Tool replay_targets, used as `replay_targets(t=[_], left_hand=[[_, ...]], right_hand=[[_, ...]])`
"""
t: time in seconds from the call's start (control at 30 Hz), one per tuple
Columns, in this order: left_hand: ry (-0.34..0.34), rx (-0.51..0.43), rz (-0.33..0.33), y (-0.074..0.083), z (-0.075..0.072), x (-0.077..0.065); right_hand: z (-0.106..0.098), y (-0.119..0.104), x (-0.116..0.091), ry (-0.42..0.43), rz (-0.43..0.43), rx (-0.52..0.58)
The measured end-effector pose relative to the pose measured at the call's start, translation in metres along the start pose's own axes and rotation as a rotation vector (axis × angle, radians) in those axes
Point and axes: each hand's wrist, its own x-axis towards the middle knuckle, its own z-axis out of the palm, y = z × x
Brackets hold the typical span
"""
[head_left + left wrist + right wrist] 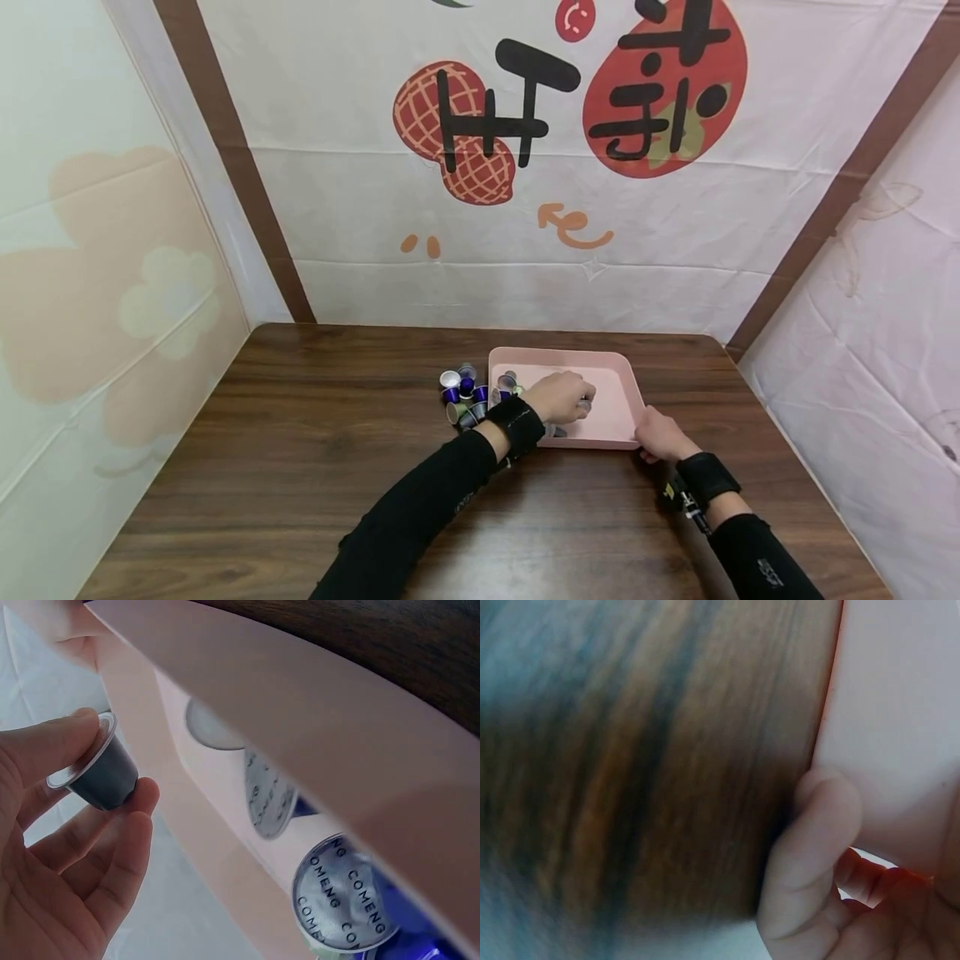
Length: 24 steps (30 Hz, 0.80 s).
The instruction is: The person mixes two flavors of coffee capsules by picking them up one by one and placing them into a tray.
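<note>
Over the pink tray, my left hand pinches a dark coffee capsule between thumb and fingers, its silvery lid toward the thumb. Several other capsules lie in the tray's left part; the left wrist view shows a lid printed with lettering and a blue capsule beside it. At the near right corner of the tray, my right hand grips the wall. Its thumb lies against the outer side, and the other fingers are partly hidden.
Just left of the tray, several loose capsules in blue, white, green and grey stand and lie in a cluster on the brown wooden table. A printed white cloth hangs behind the table, with more cloth at both sides.
</note>
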Motion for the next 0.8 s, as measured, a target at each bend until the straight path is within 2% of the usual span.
replay_targets(t=[0.3, 0.57, 0.7, 0.8], left_hand=[[0.003, -0.004, 0.012, 0.003, 0.004, 0.007], [-0.014, -0.005, -0.005, 0.007, 0.003, 0.009], [-0.009, -0.02, -0.007, 0.004, -0.003, 0.006], [-0.009, -0.034, -0.012, -0.004, -0.011, -0.004]], right_hand=[[0.003, -0.001, 0.001, 0.009, -0.008, 0.004], [0.003, 0.0, 0.003, 0.019, -0.003, -0.003], [0.002, 0.001, 0.002, 0.019, -0.008, -0.005], [0.003, -0.001, 0.001, 0.014, -0.006, -0.009]])
